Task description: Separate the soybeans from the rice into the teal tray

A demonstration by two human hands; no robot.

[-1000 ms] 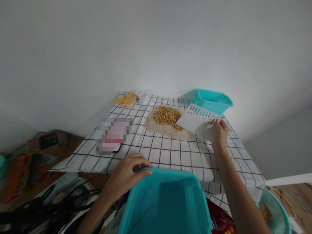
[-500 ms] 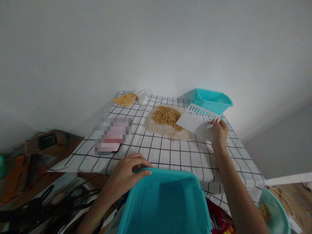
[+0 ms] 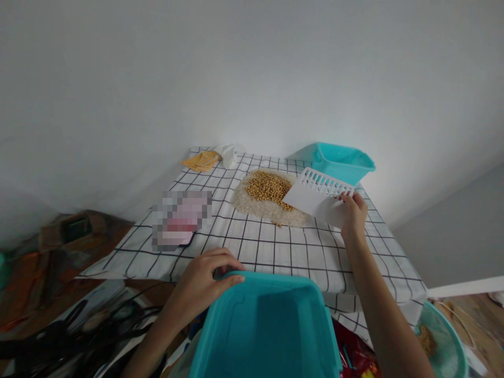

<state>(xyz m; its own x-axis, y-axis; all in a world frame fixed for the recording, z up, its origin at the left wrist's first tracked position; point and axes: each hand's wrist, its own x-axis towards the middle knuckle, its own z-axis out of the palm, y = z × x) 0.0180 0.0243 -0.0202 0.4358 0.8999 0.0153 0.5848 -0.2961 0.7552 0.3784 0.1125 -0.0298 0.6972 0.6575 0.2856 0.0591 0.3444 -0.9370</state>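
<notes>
My left hand point(image 3: 212, 275) grips the far rim of a teal plastic bin point(image 3: 275, 279) at the table's front edge, thumb inside the rim. Inside, the bin shows only its bare bottom and walls. My right hand point(image 3: 353, 212) pinches the right edge of a flat white plastic sheet with a row of slots point(image 3: 315, 197) along its far side. The sheet is tilted, its left corner over the edge of a pile of yellow soybeans point(image 3: 268, 186). Around and under the beans spreads white rice point(image 3: 252, 205) on the checked tablecloth point(image 3: 268, 249).
A second teal bin point(image 3: 342, 160) stands at the back right by the wall. Yellow cloth point(image 3: 201, 160) and crumpled white tissue point(image 3: 228, 155) lie back left. A blurred-out pinkish object point(image 3: 183, 220) lies on the left. A green waste basket point(image 3: 444, 336) stands on the floor at right.
Almost nothing differs. The whole view has shifted very slightly; both hands keep their grips on the bin and the slotted sheet.
</notes>
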